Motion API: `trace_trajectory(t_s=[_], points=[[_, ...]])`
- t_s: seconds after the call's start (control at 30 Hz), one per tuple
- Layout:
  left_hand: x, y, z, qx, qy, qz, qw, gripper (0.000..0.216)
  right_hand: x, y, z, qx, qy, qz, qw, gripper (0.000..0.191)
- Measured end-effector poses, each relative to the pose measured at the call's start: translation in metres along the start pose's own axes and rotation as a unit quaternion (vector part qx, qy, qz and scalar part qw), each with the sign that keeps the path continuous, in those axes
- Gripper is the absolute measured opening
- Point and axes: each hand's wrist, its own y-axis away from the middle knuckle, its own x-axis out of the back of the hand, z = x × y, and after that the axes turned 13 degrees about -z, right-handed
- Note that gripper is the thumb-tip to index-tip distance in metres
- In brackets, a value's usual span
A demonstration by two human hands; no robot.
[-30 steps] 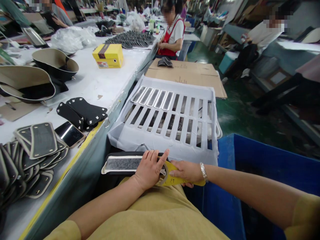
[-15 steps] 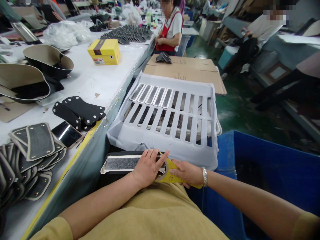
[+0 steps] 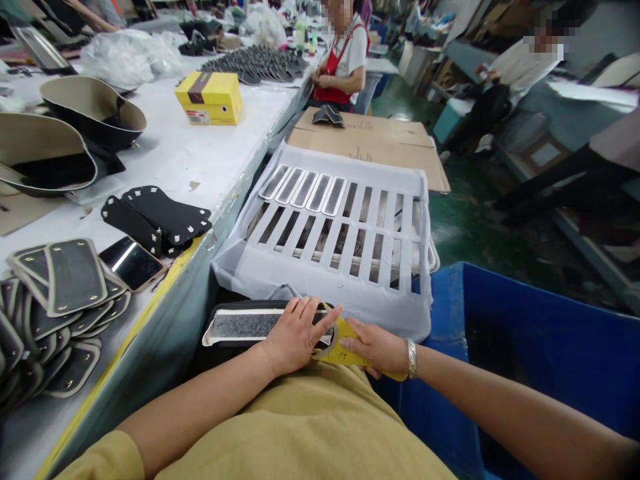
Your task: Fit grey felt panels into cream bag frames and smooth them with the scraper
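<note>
My left hand (image 3: 294, 333) lies flat, fingers spread, on a black piece with a grey hook-and-loop strip edged in white (image 3: 240, 325), which rests on my lap. My right hand (image 3: 377, 348) pinches a flat yellow template (image 3: 345, 347) held against the right end of that piece. The thumb of my left hand touches the yellow template's top edge. A silver bracelet sits on my right wrist.
A white slotted tray (image 3: 345, 227) with several grey strips stands just beyond my hands. A blue bin (image 3: 525, 347) is at my right. The white worktable (image 3: 190, 153) at my left carries black pieces, a phone (image 3: 131, 262) and a yellow box (image 3: 209, 98). Other people work farther back.
The view has tilted slightly; both hands stay on the black piece and yellow template in almost the same position.
</note>
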Motion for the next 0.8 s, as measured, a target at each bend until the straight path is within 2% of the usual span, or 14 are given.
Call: trace_trajectory(t_s=[0.07, 0.13, 0.3, 0.63, 0.8], points=[[0.001, 0.001, -0.002, -0.012, 0.023, 0.005, 1.0, 0.104, 0.001, 0.0, -0.001, 0.0, 0.001, -0.002, 1.0, 0.036], [0.001, 0.0, -0.003, -0.017, 0.037, 0.019, 0.999, 0.114, 0.001, -0.002, 0.0, 0.0, -0.005, -0.005, 1.0, 0.037], [0.0, -0.002, -0.003, -0.006, 0.026, 0.029, 0.999, 0.107, 0.0, -0.004, 0.006, 0.012, -0.032, 0.002, 0.999, 0.038], [0.001, -0.004, -0.003, -0.006, 0.056, 0.023, 0.998, 0.108, 0.001, -0.005, 0.004, 0.017, -0.063, 0.007, 0.998, 0.043], [0.003, -0.004, -0.003, 0.006, 0.079, 0.017, 0.997, 0.102, 0.009, -0.011, 0.001, -0.009, -0.024, 0.003, 1.0, 0.036]])
